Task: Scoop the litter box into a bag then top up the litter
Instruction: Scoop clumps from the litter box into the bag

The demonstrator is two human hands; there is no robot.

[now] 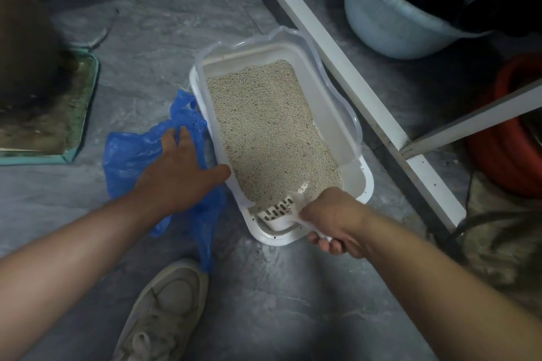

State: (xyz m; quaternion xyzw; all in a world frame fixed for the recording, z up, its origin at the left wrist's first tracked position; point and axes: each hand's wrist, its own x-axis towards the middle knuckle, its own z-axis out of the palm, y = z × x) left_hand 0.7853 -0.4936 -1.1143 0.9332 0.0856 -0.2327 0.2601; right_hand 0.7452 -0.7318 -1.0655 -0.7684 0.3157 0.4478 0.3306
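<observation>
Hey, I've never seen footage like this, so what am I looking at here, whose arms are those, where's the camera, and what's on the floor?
There is no machine here. The one picture comes from a camera worn on a person's head, looking down at their own two bare arms.

On the grey stone floor sits a white rectangular plastic litter box filled with beige litter granules. The right hand grips the handle of a white slotted plastic scoop, whose head rests at the near end of the box. The left hand lies with spread fingers on a crumpled blue plastic bag beside the box, its thumb near the rim.

Also in view are a beige sneaker and a pale blue plastic bucket.
</observation>
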